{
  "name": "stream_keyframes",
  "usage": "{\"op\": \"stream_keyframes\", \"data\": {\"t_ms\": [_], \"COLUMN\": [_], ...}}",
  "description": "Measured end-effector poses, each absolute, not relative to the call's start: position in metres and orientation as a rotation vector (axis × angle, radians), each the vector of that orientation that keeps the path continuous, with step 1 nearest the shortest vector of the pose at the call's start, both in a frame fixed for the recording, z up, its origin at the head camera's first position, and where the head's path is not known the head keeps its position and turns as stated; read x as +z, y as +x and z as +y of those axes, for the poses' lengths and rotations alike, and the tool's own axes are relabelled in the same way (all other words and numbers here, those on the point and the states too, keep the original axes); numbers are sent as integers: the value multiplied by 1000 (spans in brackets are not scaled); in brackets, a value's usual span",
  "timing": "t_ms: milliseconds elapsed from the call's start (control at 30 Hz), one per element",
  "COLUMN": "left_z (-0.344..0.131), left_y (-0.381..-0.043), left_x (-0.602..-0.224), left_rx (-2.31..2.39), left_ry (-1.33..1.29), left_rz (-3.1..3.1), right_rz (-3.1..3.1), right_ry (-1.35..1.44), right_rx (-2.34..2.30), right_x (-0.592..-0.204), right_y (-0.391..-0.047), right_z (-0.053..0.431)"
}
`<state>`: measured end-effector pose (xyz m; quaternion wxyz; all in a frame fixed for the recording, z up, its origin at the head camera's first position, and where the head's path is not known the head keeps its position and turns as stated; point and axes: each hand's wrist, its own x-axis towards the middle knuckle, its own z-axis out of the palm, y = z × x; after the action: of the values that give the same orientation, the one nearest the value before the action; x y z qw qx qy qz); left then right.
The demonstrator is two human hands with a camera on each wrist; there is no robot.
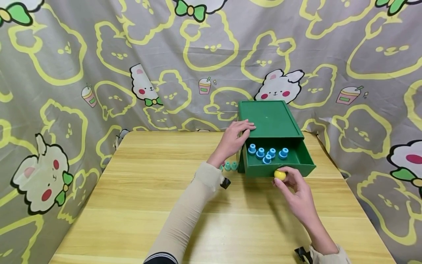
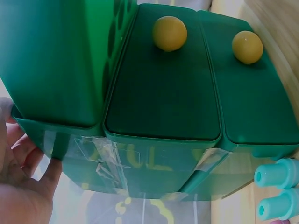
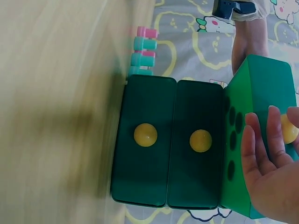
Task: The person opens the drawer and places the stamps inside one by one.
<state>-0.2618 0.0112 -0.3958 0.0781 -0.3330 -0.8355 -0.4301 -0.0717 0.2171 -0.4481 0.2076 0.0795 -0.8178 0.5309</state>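
A green cabinet (image 1: 270, 117) stands on the table, its top drawer (image 1: 301, 171) pulled out. Several blue pegs (image 1: 271, 153) stand inside the drawer. My right hand (image 1: 298, 190) pinches the yellow knob (image 1: 280, 175) on the drawer's front. Resting on the cabinet's upper left edge is my left hand (image 1: 234, 137), its fingers reaching over the top. The left wrist view shows those fingers (image 2: 35, 161) along the edge of the cabinet. Two lower drawers, with yellow knobs (image 3: 145, 135) of their own, are closed in the right wrist view.
Teal pegs (image 1: 227, 166) and pink pegs (image 3: 148, 32) stand on the table close to the cabinet's left side, partly behind my left forearm in the head view. A patterned grey curtain (image 1: 178, 44) hangs behind the wooden table (image 1: 132, 205).
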Motion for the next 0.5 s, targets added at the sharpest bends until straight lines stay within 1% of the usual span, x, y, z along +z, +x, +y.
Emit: {"op": "stream_keyframes", "data": {"t_ms": [500], "left_z": [10], "left_y": [-262], "left_x": [-394], "left_rx": [-1276], "left_ry": [-1015], "left_rz": [-2510], "right_rz": [-2294], "right_ry": [230], "right_rx": [1497], "right_x": [-445], "right_y": [-101], "right_z": [220]}}
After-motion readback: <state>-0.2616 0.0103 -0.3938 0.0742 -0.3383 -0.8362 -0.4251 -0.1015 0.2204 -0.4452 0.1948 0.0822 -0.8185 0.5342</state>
